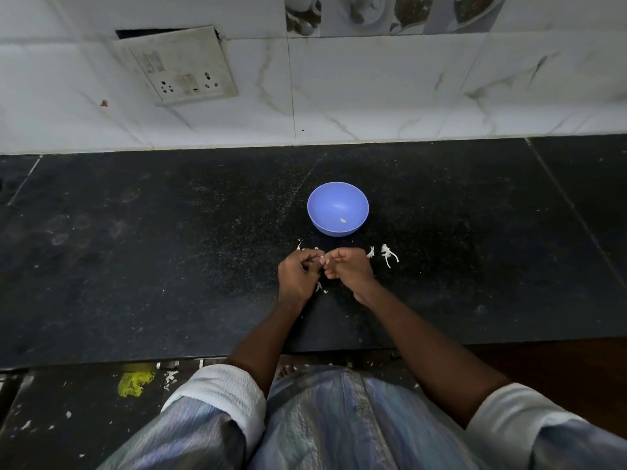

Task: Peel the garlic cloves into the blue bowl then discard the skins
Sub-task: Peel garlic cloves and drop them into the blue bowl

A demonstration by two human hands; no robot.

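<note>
A blue bowl [338,208] stands on the black counter with one small peeled clove [343,220] inside. Just in front of it my left hand [298,276] and my right hand [349,269] meet with curled fingers, both pinching a garlic clove [322,261] between their fingertips; only a pale sliver of it shows. Loose white skins [386,254] lie on the counter right of my right hand, a few more skins [307,248] sit above my left hand, and small scraps [319,287] lie between my wrists.
The black stone counter [169,249] runs wide to both sides, backed by a white tiled wall with a socket plate [179,66]. Below the counter's front edge the floor holds a yellow mesh scrap [134,384] and scattered skin bits.
</note>
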